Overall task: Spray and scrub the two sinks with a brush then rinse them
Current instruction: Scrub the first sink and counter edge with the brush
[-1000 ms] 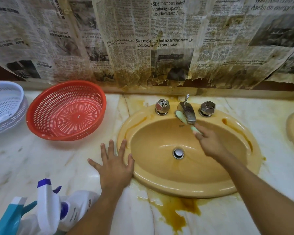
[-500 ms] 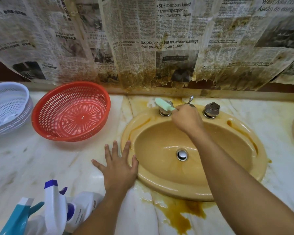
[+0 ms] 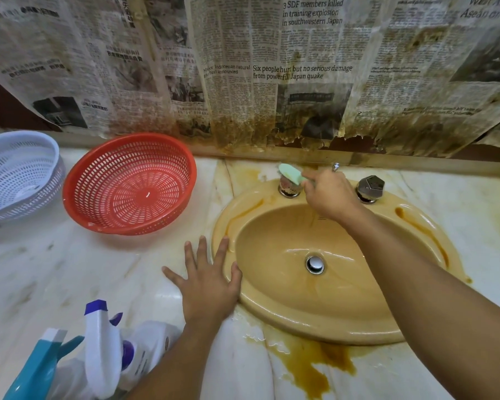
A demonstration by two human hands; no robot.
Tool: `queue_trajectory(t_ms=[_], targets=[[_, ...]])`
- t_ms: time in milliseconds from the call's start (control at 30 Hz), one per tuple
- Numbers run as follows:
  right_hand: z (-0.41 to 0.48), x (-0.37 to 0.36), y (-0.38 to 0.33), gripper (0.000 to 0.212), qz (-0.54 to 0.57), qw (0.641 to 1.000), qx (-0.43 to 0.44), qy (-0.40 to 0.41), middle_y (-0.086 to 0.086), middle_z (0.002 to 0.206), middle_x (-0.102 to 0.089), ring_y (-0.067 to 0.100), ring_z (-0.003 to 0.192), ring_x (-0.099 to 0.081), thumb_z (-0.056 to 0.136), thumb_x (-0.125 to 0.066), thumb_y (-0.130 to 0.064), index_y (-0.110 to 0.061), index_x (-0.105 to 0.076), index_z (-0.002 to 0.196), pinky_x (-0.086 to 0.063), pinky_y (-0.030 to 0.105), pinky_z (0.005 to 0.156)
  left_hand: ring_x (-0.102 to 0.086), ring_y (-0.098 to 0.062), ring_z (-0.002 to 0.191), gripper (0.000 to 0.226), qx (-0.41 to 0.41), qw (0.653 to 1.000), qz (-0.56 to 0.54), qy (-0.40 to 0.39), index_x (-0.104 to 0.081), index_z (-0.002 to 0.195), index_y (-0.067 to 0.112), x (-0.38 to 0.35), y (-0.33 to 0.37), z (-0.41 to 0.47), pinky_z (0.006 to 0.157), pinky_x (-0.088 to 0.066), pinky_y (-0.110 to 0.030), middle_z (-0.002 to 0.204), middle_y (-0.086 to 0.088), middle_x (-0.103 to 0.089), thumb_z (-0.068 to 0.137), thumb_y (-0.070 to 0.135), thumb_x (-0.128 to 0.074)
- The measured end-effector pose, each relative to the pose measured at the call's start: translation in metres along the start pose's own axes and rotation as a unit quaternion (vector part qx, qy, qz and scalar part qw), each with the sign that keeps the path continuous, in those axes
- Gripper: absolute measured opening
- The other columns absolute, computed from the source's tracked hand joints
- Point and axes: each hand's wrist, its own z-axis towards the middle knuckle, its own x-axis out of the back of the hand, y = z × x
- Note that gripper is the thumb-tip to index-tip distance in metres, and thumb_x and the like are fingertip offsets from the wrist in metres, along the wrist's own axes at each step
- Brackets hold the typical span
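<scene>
The right hand (image 3: 328, 194) is clenched round the handle of a pale green brush (image 3: 291, 173), whose head presses on the left tap knob (image 3: 288, 187) at the far rim of the sink. The left hand (image 3: 210, 284) grips nothing; it lies flat and spread on the counter, fingertips touching the sink's near-left rim.

To do this well, I judge short firm strokes round the knob's base will serve best, where grime gathers, with the flat hand bracing the body.

The marble counter (image 3: 84, 269) is broad, pale, veined and wet, with a brown stain on its near edge. Stained, torn newspaper (image 3: 300, 73) hangs on the far wall. The sink (image 3: 315, 321) is an oval, glossy yellow basin streaked brown along its rim, with a chrome drain (image 3: 314, 264). A second sink barely shows at the right edge. Left sit a round red perforated basket (image 3: 130, 183) and a white one (image 3: 18, 174). Near left stand plastic spray bottles (image 3: 103, 342). The right knob (image 3: 370, 187) is faceted, dull metal.
</scene>
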Motion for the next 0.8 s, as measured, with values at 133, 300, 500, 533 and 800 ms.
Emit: queue_trajectory(t_ms=[133, 300, 500, 533, 800], targets=[[0.006, 0.006, 0.008, 0.034, 0.022, 1.000, -0.020, 0.007, 0.009, 0.099, -0.071, 0.026, 0.074, -0.063, 0.105, -0.049, -0.035, -0.029, -0.065, 0.134, -0.056, 0.041, 0.064, 0.002, -0.027, 0.159, 0.066, 0.001, 1.000, 0.005, -0.002, -0.013, 0.159, 0.052, -0.001, 0.000, 0.001, 0.112, 0.002, -0.080, 0.171, -0.001, -0.015, 0.095, 0.065, -0.021], [0.004, 0.004, 0.012, 0.037, 0.043, 0.999, -0.004, -0.007, 0.010, 0.110, -0.071, 0.022, 0.073, -0.061, 0.105, -0.050, -0.032, -0.026, -0.062, 0.139, -0.053, 0.037, 0.063, 0.000, -0.028, 0.158, 0.065, -0.002, 1.000, 0.010, 0.000, -0.014, 0.159, 0.051, -0.001, 0.000, 0.000, 0.112, 0.000, -0.080, 0.170, -0.001, -0.017, 0.095, 0.065, -0.021], [-0.019, -0.004, -0.002, 0.036, -0.052, 0.996, 0.070, 0.004, 0.010, 0.090, -0.068, 0.027, 0.073, -0.060, 0.106, -0.048, -0.035, -0.029, -0.058, 0.140, -0.052, 0.036, 0.060, 0.001, -0.028, 0.159, 0.066, -0.001, 1.000, 0.012, -0.002, -0.014, 0.159, 0.051, 0.000, 0.001, -0.001, 0.112, 0.000, -0.080, 0.171, -0.001, -0.016, 0.095, 0.065, -0.019], [-0.027, -0.010, -0.003, 0.036, -0.086, 0.992, 0.089, 0.002, 0.007, 0.082, -0.065, 0.026, 0.068, -0.057, 0.106, -0.047, -0.035, -0.029, -0.056, 0.141, -0.049, 0.035, 0.056, 0.001, -0.028, 0.159, 0.066, -0.001, 1.000, 0.014, -0.001, -0.014, 0.159, 0.051, 0.001, 0.001, -0.001, 0.112, 0.000, -0.080, 0.171, -0.001, -0.016, 0.094, 0.065, -0.018], [-0.029, -0.032, -0.001, 0.037, -0.139, 0.986, 0.096, 0.006, 0.006, 0.076, -0.058, 0.028, 0.063, -0.052, 0.107, -0.042, -0.034, -0.025, -0.051, 0.142, -0.040, 0.033, 0.052, 0.005, -0.026, 0.158, 0.066, 0.005, 1.000, 0.008, -0.012, -0.010, 0.158, 0.053, 0.002, 0.001, 0.000, 0.113, 0.002, -0.079, 0.171, 0.001, -0.012, 0.094, 0.065, -0.020]])
